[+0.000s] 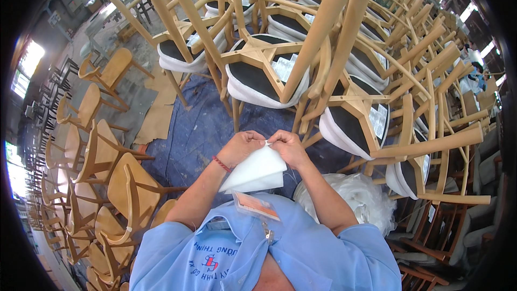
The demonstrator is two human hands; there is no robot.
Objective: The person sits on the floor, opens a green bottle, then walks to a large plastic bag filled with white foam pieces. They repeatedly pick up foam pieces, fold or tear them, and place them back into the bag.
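Observation:
Both my hands meet in front of my chest over a white, thin sheet (pixel 257 170) that looks like foam or soft wrapping. My left hand (pixel 240 147), with a red beaded bracelet at its wrist, pinches the sheet's top corner. Right beside it, my right hand (pixel 288 147) pinches the same corner, fingertips nearly touching the left ones. From that corner the sheet hangs down and widens toward my shirt, its lower edge folded. Ahead of my hands, upturned wooden chairs (pixel 269 67) with white-wrapped seats and black undersides are stacked, legs pointing up.
Blue sheeting (pixel 188 113) covers the floor before me, with brown cardboard (pixel 158 105) at its left edge. Several bare wooden chairs (pixel 132 194) stand in rows on the left. A heap of clear-white plastic (pixel 350 199) lies by my right arm. Dark-framed grey chairs (pixel 441 231) are at lower right.

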